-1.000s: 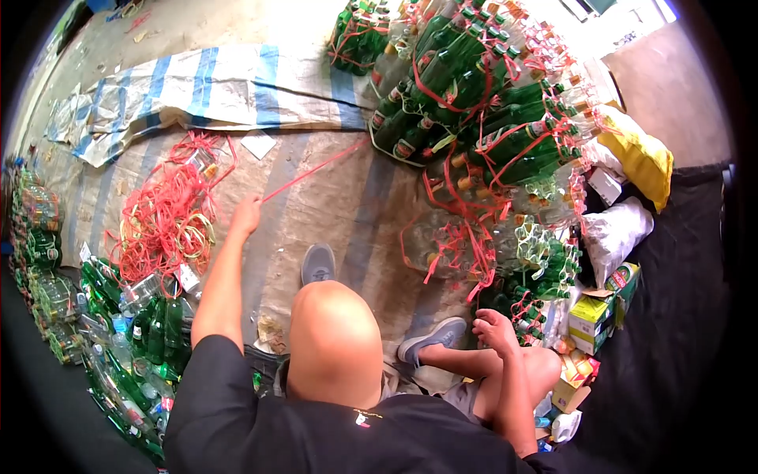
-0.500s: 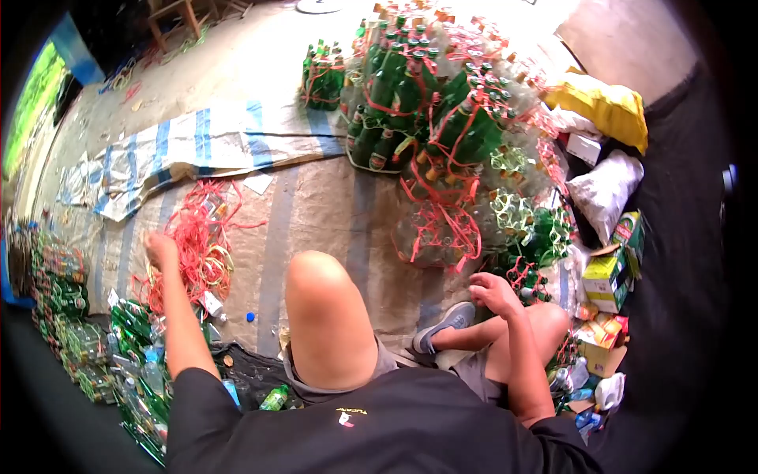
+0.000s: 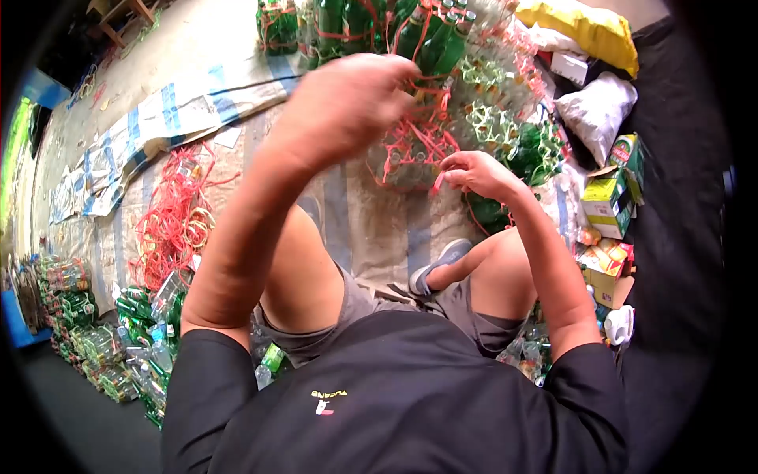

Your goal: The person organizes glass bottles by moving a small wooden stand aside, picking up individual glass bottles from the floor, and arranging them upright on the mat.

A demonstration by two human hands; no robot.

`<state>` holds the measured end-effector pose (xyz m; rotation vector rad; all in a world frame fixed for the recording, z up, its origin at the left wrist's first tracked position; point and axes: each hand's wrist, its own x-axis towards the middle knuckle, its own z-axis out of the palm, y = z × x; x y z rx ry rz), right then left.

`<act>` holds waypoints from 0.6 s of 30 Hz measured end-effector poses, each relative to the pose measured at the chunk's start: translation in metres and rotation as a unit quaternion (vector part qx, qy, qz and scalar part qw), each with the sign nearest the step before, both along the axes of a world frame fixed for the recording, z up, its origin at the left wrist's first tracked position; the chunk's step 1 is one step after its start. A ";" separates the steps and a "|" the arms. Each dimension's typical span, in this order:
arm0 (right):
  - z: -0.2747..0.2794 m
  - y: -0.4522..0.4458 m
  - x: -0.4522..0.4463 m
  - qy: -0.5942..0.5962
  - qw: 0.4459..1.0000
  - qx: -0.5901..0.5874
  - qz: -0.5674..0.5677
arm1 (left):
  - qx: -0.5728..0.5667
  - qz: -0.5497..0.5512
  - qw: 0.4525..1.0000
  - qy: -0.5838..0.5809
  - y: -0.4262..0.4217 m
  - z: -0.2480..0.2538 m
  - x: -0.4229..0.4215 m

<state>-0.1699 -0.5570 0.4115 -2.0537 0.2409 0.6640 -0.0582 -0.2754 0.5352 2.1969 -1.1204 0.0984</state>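
Observation:
My left hand (image 3: pixel 355 99) is raised in front of the bottles, its fingers curled and blurred by motion; what they hold, if anything, I cannot make out. Red strapping lies close to its fingertips. My right hand (image 3: pixel 478 174) is closed, pinching the end of a red plastic strap (image 3: pixel 437 186) between thumb and fingers. Just left of that hand stands a bundle of clear bottles (image 3: pixel 407 167) wrapped in red strapping. Green glass bottles (image 3: pixel 444 43) tied with red strap stand behind it. My left forearm hides part of the ground sheet.
A tangled heap of red straps (image 3: pixel 175 217) lies on the striped ground sheet (image 3: pixel 355 237) at left. Loose green bottles (image 3: pixel 136 308) are at lower left. At right are a white sack (image 3: pixel 598 114), a yellow sack (image 3: pixel 584 28) and cardboard boxes (image 3: pixel 609 205).
My left hand has swung from the strap heap up and right toward the bottles. My right hand has risen and now pinches a strap. The view has tilted down.

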 end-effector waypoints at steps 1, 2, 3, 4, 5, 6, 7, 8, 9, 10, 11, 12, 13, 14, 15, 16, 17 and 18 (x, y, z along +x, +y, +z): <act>-0.021 -0.004 0.006 0.017 0.999 -0.008 0.032 | 0.067 -0.029 0.996 -0.049 -0.017 0.000 -0.009; -0.029 -0.001 0.011 0.019 0.996 -0.035 0.079 | 0.076 -0.073 0.991 -0.080 -0.030 -0.017 -0.013; -0.041 0.001 0.014 0.012 0.992 -0.052 0.115 | 0.119 -0.104 0.986 -0.051 -0.038 -0.027 -0.014; -0.056 -0.001 0.016 0.004 0.986 -0.069 0.152 | 0.161 -0.135 0.977 -0.021 -0.046 -0.037 -0.014; -0.080 -0.007 0.013 -0.012 0.979 -0.079 0.189 | 0.181 -0.143 0.973 -0.005 -0.050 -0.053 -0.010; -0.082 -0.006 0.012 -0.015 0.967 -0.109 0.232 | 0.203 -0.151 0.967 0.011 -0.051 -0.068 -0.004; -0.083 -0.005 0.010 0.031 0.959 -0.132 0.247 | 0.200 -0.132 0.971 -0.011 -0.052 -0.086 -0.002; -0.083 -0.006 0.011 0.066 0.935 -0.169 0.304 | 0.232 -0.105 0.967 -0.026 -0.052 -0.101 -0.002; -0.070 -0.010 0.012 0.083 0.933 -0.174 0.303 | 0.291 -0.143 0.945 0.027 -0.056 -0.101 0.003; -0.077 -0.018 0.018 0.093 0.937 -0.158 0.298 | 0.345 -0.182 0.918 0.073 -0.063 -0.100 0.013; -0.082 -0.027 0.023 0.105 0.936 -0.159 0.295 | 0.350 -0.197 0.910 0.100 -0.071 -0.106 0.021; -0.083 -0.034 0.021 0.123 0.935 -0.157 0.292 | 0.355 -0.215 0.900 0.132 -0.079 -0.109 0.028; -0.082 -0.040 0.019 0.139 0.936 -0.156 0.284 | 0.340 -0.229 0.899 0.153 -0.087 -0.114 0.036; -0.082 -0.047 0.021 0.149 0.936 -0.158 0.276 | 0.346 -0.242 0.892 0.159 -0.098 -0.120 0.044; -0.081 -0.052 0.022 0.160 0.936 -0.158 0.270 | 0.375 -0.265 0.872 0.170 -0.108 -0.125 0.048; -0.082 -0.054 0.020 0.170 0.939 -0.144 0.262 | 0.401 -0.289 0.850 0.182 -0.116 -0.130 0.050; -0.086 -0.056 0.020 0.183 0.935 -0.136 0.272 | 0.407 -0.301 0.842 0.187 -0.122 -0.135 0.052; -0.085 -0.060 0.021 0.196 0.930 -0.130 0.281 | 0.427 -0.300 0.831 0.194 -0.128 -0.142 0.052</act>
